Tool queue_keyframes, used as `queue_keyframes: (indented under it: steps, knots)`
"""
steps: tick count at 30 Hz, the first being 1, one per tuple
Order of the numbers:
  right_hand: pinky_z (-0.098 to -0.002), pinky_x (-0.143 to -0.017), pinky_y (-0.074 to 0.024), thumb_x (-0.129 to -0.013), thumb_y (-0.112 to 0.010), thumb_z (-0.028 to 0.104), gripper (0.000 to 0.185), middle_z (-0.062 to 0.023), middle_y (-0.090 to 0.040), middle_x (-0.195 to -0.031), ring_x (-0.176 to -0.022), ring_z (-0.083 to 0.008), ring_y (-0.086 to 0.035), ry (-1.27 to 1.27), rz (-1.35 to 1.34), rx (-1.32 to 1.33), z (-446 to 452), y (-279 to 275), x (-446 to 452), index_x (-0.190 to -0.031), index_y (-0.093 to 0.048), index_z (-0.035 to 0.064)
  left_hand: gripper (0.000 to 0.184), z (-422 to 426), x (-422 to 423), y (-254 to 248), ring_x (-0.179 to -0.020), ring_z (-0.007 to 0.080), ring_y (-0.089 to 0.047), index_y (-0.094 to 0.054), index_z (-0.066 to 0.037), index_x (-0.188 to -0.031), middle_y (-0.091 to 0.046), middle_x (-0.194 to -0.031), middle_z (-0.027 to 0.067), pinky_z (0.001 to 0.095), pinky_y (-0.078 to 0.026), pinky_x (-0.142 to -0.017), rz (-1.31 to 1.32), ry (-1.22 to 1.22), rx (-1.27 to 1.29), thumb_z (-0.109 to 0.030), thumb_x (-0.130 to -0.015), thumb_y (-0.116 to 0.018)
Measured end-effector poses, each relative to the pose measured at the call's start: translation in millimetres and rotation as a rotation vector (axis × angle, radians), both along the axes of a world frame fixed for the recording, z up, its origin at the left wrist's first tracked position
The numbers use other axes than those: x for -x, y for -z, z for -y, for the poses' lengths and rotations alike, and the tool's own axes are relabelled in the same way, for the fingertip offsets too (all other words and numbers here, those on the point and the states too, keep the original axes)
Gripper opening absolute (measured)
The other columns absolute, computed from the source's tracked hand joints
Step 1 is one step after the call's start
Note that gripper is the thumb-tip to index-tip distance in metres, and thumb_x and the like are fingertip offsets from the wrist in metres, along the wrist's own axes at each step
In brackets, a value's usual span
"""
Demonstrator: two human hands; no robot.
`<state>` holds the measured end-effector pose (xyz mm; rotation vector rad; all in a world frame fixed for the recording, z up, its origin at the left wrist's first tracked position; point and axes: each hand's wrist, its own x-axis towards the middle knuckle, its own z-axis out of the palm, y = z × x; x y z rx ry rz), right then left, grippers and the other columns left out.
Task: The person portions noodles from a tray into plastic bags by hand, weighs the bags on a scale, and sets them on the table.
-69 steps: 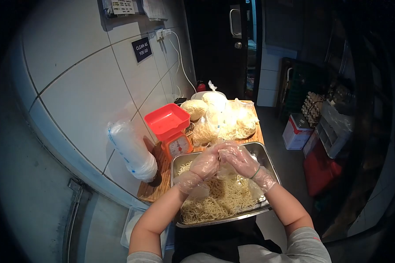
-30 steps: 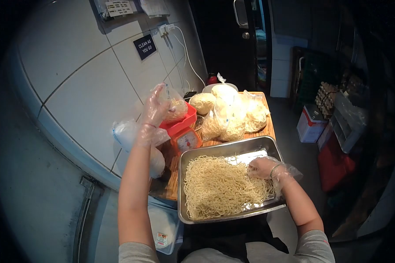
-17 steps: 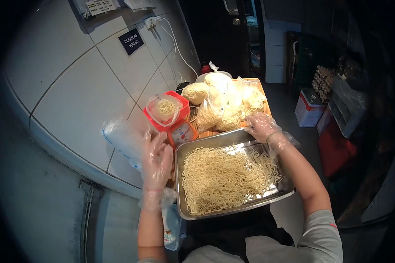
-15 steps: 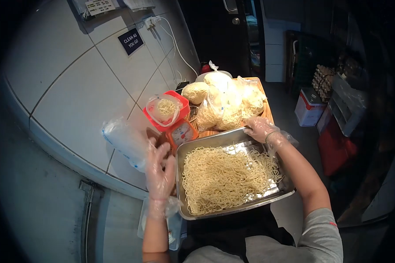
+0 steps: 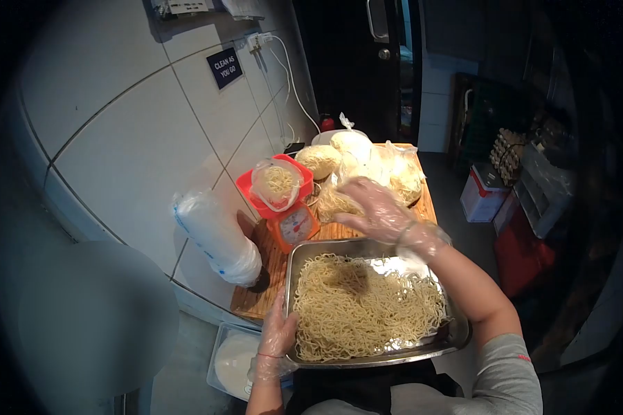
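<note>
A metal tray holding loose yellow noodles is in front of my body. My left hand, in a clear plastic glove, grips its left rim, thumb over the edge. Above the tray's far side, my gloved right hand is open, fingers stretched out to the left, holding nothing. Beyond it lie several plastic bags of noodles, partly hidden by that hand. An orange kitchen scale stands left of them. On it, a red container carries an open bag with some noodles.
The wooden table runs along a tiled wall. A roll of clear plastic bags stands upright at its left edge. Below sits a plastic tub with whitish contents. Boxes and egg trays are stacked at right.
My right hand has let go of the tray's far rim and moved left, above it. My left hand has come down from beside the tray onto its left rim. The view has shifted slightly.
</note>
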<state>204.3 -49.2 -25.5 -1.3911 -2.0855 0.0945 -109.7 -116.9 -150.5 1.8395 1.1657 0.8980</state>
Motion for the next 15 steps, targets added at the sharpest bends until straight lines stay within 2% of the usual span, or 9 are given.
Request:
queue_keyframes:
  steps: [1, 2, 4, 6, 7, 9, 10, 13, 15]
  knots:
    - [-0.0489, -0.11, -0.0376, -0.092, -0.061, 0.049, 0.064, -0.0204, -0.053, -0.133, -0.129, -0.0362, -0.048, 0.0, -0.021, -0.138, -13, -10, 22, -0.136, -0.05, 0.0048, 0.062, 2, -1, -4, -0.12, 0.035, -0.057, -0.035, 0.009, -0.144, -0.058, -0.128, 0.0268, 0.0373, -0.042, -0.103, -0.011, -0.005, 0.008, -0.002, -0.086, -0.052]
    - [-0.05, -0.112, -0.0357, -0.091, -0.062, 0.05, 0.066, -0.0209, -0.052, -0.135, -0.132, -0.0358, -0.046, 0.003, -0.04, -0.275, -25, -18, 41, -0.137, -0.049, 0.0046, 0.061, 3, -3, -7, -0.113, 0.0358, -0.061, -0.036, 0.008, -0.143, -0.061, -0.121, 0.0266, 0.0384, -0.045, -0.098, -0.002, 0.007, -0.092, -0.002, -0.085, -0.051]
    - [-0.0488, -0.108, -0.04, -0.092, -0.062, 0.044, 0.064, -0.0232, -0.055, -0.131, -0.127, -0.0371, -0.051, 0.119, -0.06, -0.389, -61, -31, 69, -0.139, -0.044, 0.0042, 0.061, 5, -5, -8, -0.112, 0.0355, -0.062, -0.036, 0.008, -0.143, -0.061, -0.121, 0.0267, 0.0376, -0.046, -0.098, 0.042, 0.017, -0.097, -0.002, -0.085, -0.051]
    - [-0.0468, -0.101, -0.046, -0.092, -0.061, 0.037, 0.051, -0.022, -0.062, -0.12, -0.118, -0.0369, -0.058, 0.136, 0.054, -0.145, -108, -42, 74, -0.132, -0.052, 0.0058, 0.06, 4, -1, 1, -0.111, 0.0349, -0.062, -0.037, 0.008, -0.143, -0.061, -0.121, 0.0265, 0.0367, -0.046, -0.097, 0.052, 0.014, -0.156, -0.002, -0.086, -0.051]
    - [-0.0458, -0.097, -0.0489, -0.092, -0.061, 0.033, 0.045, -0.0214, -0.065, -0.115, -0.114, -0.0368, -0.061, 0.144, 0.11, -0.022, -122, -54, 77, -0.129, -0.056, 0.0065, 0.06, 6, 0, 2, -0.112, 0.0351, -0.062, -0.036, 0.009, -0.143, -0.061, -0.121, 0.0266, 0.0369, -0.046, -0.097, 0.079, 0.015, -0.086, -0.002, -0.086, -0.051]
    - [-0.0442, -0.089, -0.0527, -0.092, -0.06, 0.027, 0.031, -0.0187, -0.068, -0.105, -0.103, -0.0355, -0.066, 0.19, 0.255, -0.016, -138, -80, 84, -0.117, -0.063, 0.0081, 0.06, 5, 1, 1, -0.113, 0.0357, -0.061, -0.036, 0.009, -0.143, -0.061, -0.121, 0.0268, 0.0374, -0.046, -0.098, 0.13, 0.021, 0.053, -0.001, -0.086, -0.05]
    - [-0.0434, -0.085, -0.0547, -0.092, -0.06, 0.023, 0.025, -0.0173, -0.07, -0.1, -0.097, -0.0348, -0.068, 0.215, 0.331, -0.012, -144, -93, 86, -0.112, -0.067, 0.0089, 0.06, 7, 0, -1, -0.113, 0.0363, -0.061, -0.035, 0.009, -0.144, -0.061, -0.122, 0.0274, 0.0372, -0.046, -0.097, 0.16, 0.032, -0.028, -0.002, -0.087, -0.05]
    - [-0.0438, -0.08, -0.0562, -0.092, -0.06, 0.021, 0.017, -0.0146, -0.071, -0.096, -0.091, -0.0328, -0.069, 0.2, 0.284, -0.273, -162, -120, 80, -0.1, -0.072, 0.0109, 0.059, 1, 4, 19, -0.113, 0.0369, -0.061, -0.034, 0.009, -0.144, -0.06, -0.122, 0.0285, 0.0383, -0.046, -0.098, 0.023, -0.01, -0.202, -0.004, -0.088, -0.049]
    - [-0.0416, -0.077, -0.057, -0.091, -0.063, 0.02, 0.017, -0.0118, -0.072, -0.09, -0.085, -0.0287, -0.071, 0.09, 0.155, -0.393, -157, -146, 56, -0.101, -0.071, 0.0091, 0.059, 4, 3, 9, -0.114, 0.0373, -0.06, -0.034, 0.009, -0.144, -0.059, -0.124, 0.0292, 0.0392, -0.045, -0.099, 0.042, -0.013, -0.134, -0.004, -0.089, -0.049]
